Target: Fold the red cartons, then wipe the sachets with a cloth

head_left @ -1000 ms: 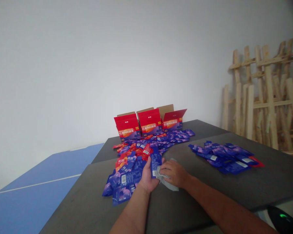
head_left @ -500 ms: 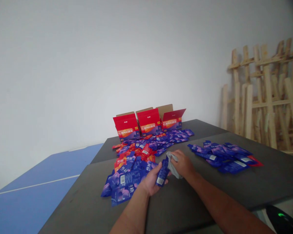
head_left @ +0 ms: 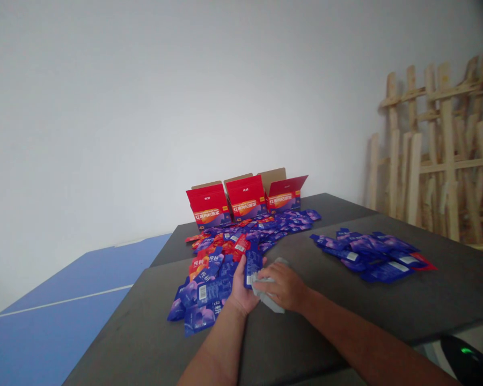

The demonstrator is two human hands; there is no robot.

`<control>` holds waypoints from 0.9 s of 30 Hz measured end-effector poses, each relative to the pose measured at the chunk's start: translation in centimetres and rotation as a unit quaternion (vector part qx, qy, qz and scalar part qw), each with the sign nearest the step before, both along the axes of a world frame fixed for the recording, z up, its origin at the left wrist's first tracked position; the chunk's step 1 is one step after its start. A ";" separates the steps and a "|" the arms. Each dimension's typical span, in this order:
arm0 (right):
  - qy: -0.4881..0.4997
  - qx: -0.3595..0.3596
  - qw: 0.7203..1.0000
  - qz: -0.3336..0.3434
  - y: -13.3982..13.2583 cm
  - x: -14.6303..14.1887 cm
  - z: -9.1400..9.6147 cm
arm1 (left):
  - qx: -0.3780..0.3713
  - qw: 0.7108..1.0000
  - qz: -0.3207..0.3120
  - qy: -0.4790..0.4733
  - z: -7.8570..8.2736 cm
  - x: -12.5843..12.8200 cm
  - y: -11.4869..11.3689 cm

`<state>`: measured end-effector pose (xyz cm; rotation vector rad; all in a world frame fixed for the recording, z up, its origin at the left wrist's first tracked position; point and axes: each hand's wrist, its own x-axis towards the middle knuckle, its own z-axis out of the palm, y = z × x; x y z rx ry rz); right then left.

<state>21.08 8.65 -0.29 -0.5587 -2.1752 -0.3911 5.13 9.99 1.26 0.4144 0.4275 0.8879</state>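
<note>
Left hand [head_left: 240, 287] holds a blue foil sachet [head_left: 252, 268] upright, its grip clamped on the lower part, with the top standing free toward 12 o'clock. Right hand [head_left: 282, 287] lies over a grey cloth [head_left: 268, 296], fingers together and curled down on it. The cloth sits between the hands and touches the sachet's lower end.

Handling, judged: the sachet seems light and flexible, its glossy film probably slippery. Best hold is flat between thumb and fingers, at a sealed edge. The cloth looks soft and limp.

Dark grey surface [head_left: 124, 343]: a loose heap of blue and red sachets [head_left: 203, 295] spreads from 9 to 12 o'clock of the hands. A smaller, mostly blue heap of sachets [head_left: 366, 257] lies well apart at 2 o'clock. Three open red cartons [head_left: 245, 198] with tan flaps stand in a row at the far end, 12 o'clock.

Room: white wall [head_left: 145, 107] behind; wooden slat panels [head_left: 438, 155] lean at 2 o'clock; a blue panel [head_left: 64, 321] lies at 9 o'clock; a black device [head_left: 465, 356] with a green light sits at 4 o'clock.
</note>
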 end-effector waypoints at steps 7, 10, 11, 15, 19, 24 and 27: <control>-0.008 -0.034 0.999 -0.009 0.3 -0.6 -0.5 | 0.007 0.999 -0.011 0.032 -0.1 0.1 -0.2; 0.014 -0.053 0.998 0.006 0.6 -0.3 -0.5 | 0.022 0.999 -0.018 0.032 0.1 0.5 -0.4; 0.021 -0.057 0.998 0.007 0.6 -0.2 -0.5 | 0.027 0.999 -0.017 0.030 0.1 0.7 -0.4; 0.042 -0.066 0.997 -0.018 0.9 0.3 -0.5 | 0.035 0.998 -0.029 0.032 0.1 1.1 -0.6; 0.091 -0.099 0.990 -0.045 1.7 1.0 -0.6 | 0.044 0.997 -0.016 0.062 -0.2 1.5 -0.7; 0.213 -0.158 0.960 -0.091 3.0 2.2 -0.9 | 0.063 0.987 0.035 0.142 -0.9 2.1 -0.8; 0.266 -0.181 0.938 -0.131 3.6 2.9 -0.9 | 0.063 0.985 0.028 0.157 -1.0 2.2 -0.9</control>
